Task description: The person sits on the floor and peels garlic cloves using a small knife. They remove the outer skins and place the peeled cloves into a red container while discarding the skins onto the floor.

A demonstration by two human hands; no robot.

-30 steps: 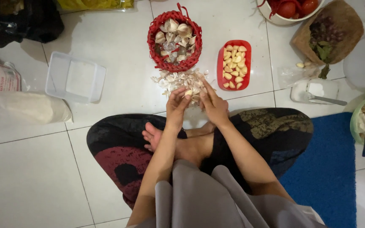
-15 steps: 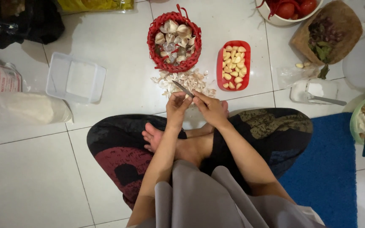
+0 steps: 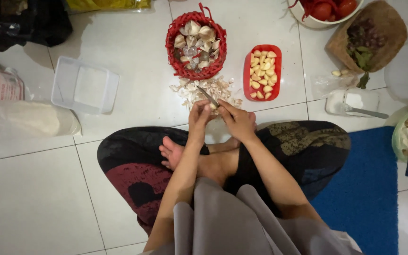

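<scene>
Floor: white glossy tiles (image 3: 34, 198), a blue mat (image 3: 369, 189) at the person's right.
Clear box: an empty plastic container (image 3: 85, 86) lies well left of the hands.
Basket: a red woven basket (image 3: 173, 52) of unpeeled garlic stands beyond the hands.
Tray: a red tray (image 3: 247, 75) of peeled cloves sits just right of the basket.
Skins: a heap of papery garlic peel (image 3: 190, 89) lies between basket and hands.
Right hand (image 3: 238, 122): fingers curled, seemingly around a knife (image 3: 208, 97).
Left hand (image 3: 199, 115): fingertips pinched together at the blade; the clove between them is too small to tell.
</scene>
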